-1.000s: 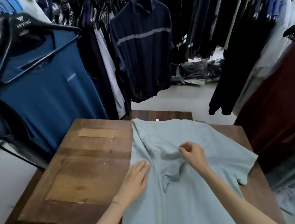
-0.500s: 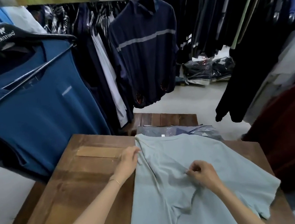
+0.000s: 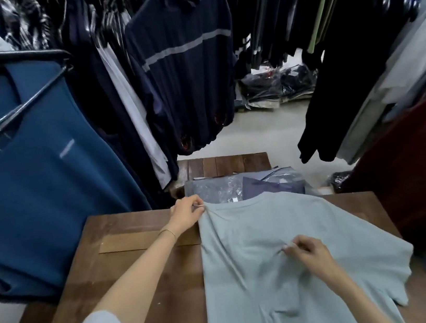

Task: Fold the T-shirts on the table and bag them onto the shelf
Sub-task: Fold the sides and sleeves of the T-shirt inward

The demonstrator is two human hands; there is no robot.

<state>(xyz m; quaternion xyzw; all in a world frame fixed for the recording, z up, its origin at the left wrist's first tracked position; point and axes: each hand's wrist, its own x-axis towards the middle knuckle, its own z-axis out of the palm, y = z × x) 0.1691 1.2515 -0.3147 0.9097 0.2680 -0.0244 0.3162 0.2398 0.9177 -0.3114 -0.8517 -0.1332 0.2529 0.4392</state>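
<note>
Head view: the pale green T-shirt, lying on the wooden table, is being pinched at its shoulder corner by the left hand, now shifted up from the folded edge, and at mid-chest by the right hand, indicating the side fold is being tidied.

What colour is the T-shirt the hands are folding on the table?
The T-shirt is a plain pale grey-green, with no pattern showing. The head view, the only one, shows it best.

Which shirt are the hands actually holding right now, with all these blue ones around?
The pale grey-green T-shirt lying flat on the table. The left hand pinches its far corner, the right hand pinches its middle. The other shirts hang on hangers, untouched.
</note>
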